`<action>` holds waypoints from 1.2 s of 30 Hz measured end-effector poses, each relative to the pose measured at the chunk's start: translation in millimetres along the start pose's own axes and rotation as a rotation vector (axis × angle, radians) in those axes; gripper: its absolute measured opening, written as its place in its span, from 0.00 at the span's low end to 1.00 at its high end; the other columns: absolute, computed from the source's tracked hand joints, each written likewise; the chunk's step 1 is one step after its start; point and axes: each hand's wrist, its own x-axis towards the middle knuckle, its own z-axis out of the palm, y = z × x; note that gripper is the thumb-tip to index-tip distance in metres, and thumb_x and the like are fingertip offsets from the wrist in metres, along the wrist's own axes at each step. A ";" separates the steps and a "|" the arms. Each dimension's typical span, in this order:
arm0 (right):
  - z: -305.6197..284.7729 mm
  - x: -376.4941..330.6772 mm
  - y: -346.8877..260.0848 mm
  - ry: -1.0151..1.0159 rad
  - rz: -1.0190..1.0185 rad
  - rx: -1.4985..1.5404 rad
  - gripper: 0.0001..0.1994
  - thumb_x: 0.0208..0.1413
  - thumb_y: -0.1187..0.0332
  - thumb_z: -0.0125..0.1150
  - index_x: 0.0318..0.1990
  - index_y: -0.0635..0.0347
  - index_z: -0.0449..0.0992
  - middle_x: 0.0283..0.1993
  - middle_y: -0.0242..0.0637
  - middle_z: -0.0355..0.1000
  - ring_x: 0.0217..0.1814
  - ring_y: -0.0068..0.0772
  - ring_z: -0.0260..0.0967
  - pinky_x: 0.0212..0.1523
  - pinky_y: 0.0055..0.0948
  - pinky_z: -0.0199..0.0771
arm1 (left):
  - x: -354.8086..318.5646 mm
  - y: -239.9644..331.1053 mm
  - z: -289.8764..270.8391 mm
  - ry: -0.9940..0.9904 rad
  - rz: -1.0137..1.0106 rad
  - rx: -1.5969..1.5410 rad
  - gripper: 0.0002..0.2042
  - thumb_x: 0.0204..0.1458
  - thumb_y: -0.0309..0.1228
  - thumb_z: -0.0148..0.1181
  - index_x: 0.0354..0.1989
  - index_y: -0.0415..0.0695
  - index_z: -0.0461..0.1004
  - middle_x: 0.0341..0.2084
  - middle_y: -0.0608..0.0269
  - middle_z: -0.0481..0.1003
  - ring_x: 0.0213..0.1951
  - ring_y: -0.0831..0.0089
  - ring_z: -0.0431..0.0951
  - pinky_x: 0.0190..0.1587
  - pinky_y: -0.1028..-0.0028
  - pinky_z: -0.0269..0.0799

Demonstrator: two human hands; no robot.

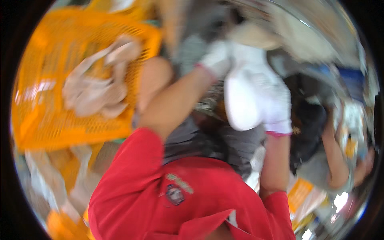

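The picture is blurred by motion. Both my hands wear white gloves with pink cuffs. My left hand (216, 58) grips the upper end of a smooth white bundle (242, 102), which looks like a bag or a folded cloth. My right hand (278, 106) clasps its right side lower down. The bundle hangs between them in front of my red shirt, above my grey-trousered lap. What the bundle holds cannot be made out.
An orange plastic crate (48, 116) to my left holds pale beige cloths (98, 86). More orange and pale items lie at the lower left. Another person's bare arm (338, 160) reaches in at the right, among dark and mixed clutter.
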 end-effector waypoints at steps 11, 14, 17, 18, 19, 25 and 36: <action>-77.9 -314.2 272.8 0.274 0.541 -0.379 0.32 0.68 0.53 0.63 0.71 0.66 0.69 0.67 0.51 0.74 0.70 0.43 0.71 0.71 0.41 0.70 | -90.7 50.5 -292.9 0.749 0.061 1.160 0.08 0.59 0.34 0.62 0.36 0.44 0.83 0.35 0.56 0.83 0.42 0.56 0.83 0.51 0.57 0.76; -72.0 -357.5 281.8 0.323 0.559 -0.513 0.31 0.69 0.53 0.60 0.71 0.66 0.70 0.69 0.51 0.74 0.71 0.46 0.71 0.71 0.41 0.69 | -89.1 0.3 -361.2 0.412 -0.109 1.568 0.10 0.58 0.38 0.63 0.38 0.45 0.84 0.38 0.54 0.84 0.46 0.53 0.83 0.55 0.52 0.72; -52.9 -311.8 203.5 0.313 0.523 -0.681 0.29 0.70 0.54 0.56 0.70 0.67 0.72 0.68 0.51 0.75 0.69 0.50 0.72 0.69 0.41 0.69 | -97.6 30.9 -346.7 -0.090 -0.437 1.555 0.11 0.59 0.40 0.62 0.44 0.50 0.82 0.43 0.61 0.83 0.50 0.57 0.80 0.53 0.59 0.72; -46.7 -279.3 168.2 0.299 0.548 -0.644 0.27 0.70 0.55 0.57 0.67 0.65 0.75 0.62 0.53 0.79 0.65 0.51 0.75 0.67 0.43 0.70 | -114.9 61.5 -321.5 0.024 0.028 1.613 0.11 0.60 0.41 0.60 0.44 0.50 0.81 0.34 0.61 0.82 0.43 0.59 0.83 0.50 0.59 0.74; -38.4 -245.4 133.6 0.170 0.483 -0.616 0.31 0.72 0.51 0.51 0.73 0.63 0.65 0.68 0.49 0.74 0.68 0.46 0.73 0.68 0.41 0.70 | -120.9 90.4 -284.7 0.161 0.223 1.556 0.09 0.59 0.38 0.59 0.42 0.50 0.80 0.25 0.60 0.79 0.31 0.55 0.81 0.38 0.57 0.76; -15.3 -124.9 2.9 -0.190 0.090 0.274 0.27 0.69 0.63 0.56 0.71 0.70 0.69 0.65 0.48 0.75 0.64 0.41 0.74 0.66 0.37 0.72 | -176.3 204.6 -46.2 -0.414 0.650 0.657 0.16 0.53 0.39 0.64 0.48 0.48 0.75 0.43 0.61 0.75 0.48 0.62 0.77 0.52 0.61 0.72; -15.6 -148.7 -12.6 0.389 0.142 0.021 0.43 0.62 0.61 0.67 0.79 0.69 0.53 0.73 0.53 0.65 0.75 0.44 0.64 0.75 0.38 0.60 | -67.8 56.9 92.9 0.102 -0.813 -0.928 0.19 0.64 0.32 0.64 0.60 0.36 0.76 0.51 0.55 0.81 0.51 0.63 0.83 0.53 0.63 0.82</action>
